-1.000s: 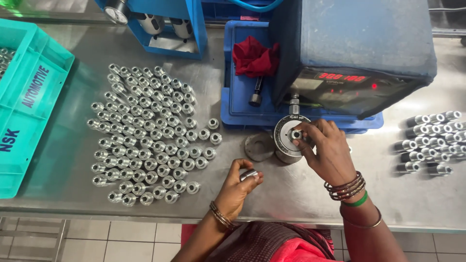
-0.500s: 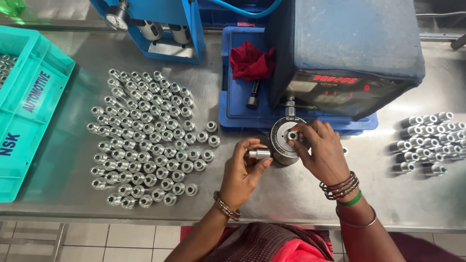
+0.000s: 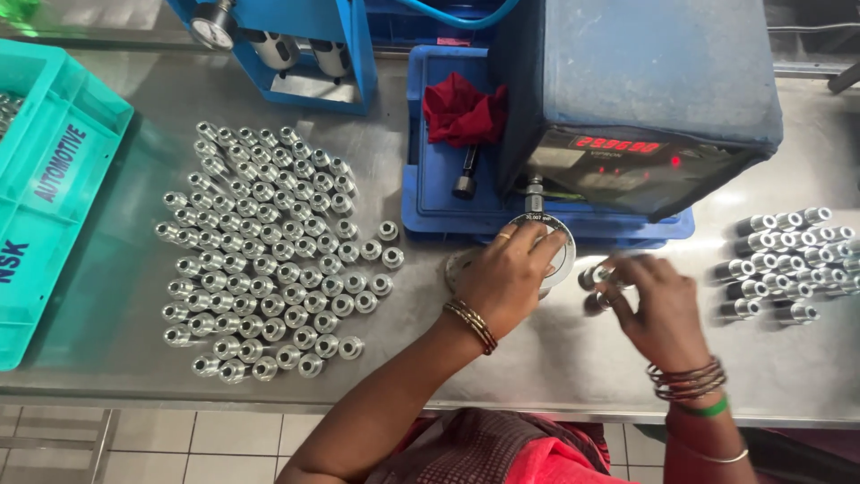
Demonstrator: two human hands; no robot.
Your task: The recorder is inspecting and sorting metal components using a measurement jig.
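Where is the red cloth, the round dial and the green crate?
Red cloth [image 3: 462,108], head view, middle of the folds.
Round dial [image 3: 563,255], head view, bare right side of its face.
Green crate [image 3: 55,193], head view, right wall.

Steel table [image 3: 448,376], grey and reflective. Directly on it: dense cluster of upright metal sleeves [image 3: 269,260] at left, teal crate [image 3: 54,179] at far left edge, blue tray [image 3: 448,193] under grey gauge box [image 3: 645,90], smaller row of sleeves lying flat [image 3: 784,260] at right.
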